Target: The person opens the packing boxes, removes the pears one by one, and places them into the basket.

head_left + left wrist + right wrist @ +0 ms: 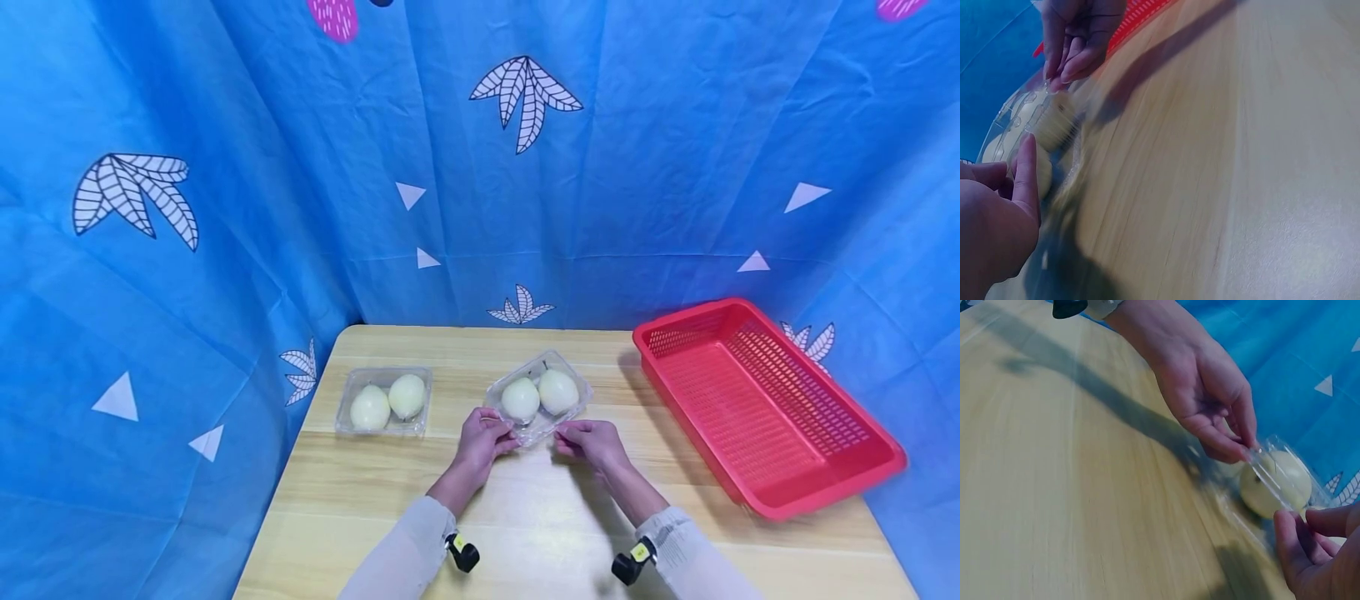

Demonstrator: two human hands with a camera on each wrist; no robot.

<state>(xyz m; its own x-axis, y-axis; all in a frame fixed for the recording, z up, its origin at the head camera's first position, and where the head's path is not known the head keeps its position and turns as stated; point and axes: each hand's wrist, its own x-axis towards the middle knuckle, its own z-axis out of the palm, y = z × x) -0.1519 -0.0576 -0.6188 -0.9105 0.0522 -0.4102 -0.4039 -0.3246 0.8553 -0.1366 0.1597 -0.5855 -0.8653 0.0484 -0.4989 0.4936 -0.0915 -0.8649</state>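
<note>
Your left grip and right grip: both pinched nearly closed on near edge of clear plastic box | box: between and just beyond your grips, pears inside | likely light, flexible, slick; pears bruisable; hold rim corners.

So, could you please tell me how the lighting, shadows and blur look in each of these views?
Head view: brightly lit, with a shadow left of the red basket; left wrist view: dimmer, with one edge of the clear container blurred and pale glare on the table at lower right; right wrist view: also dim, with a long soft shadow beside the left hand.
</note>
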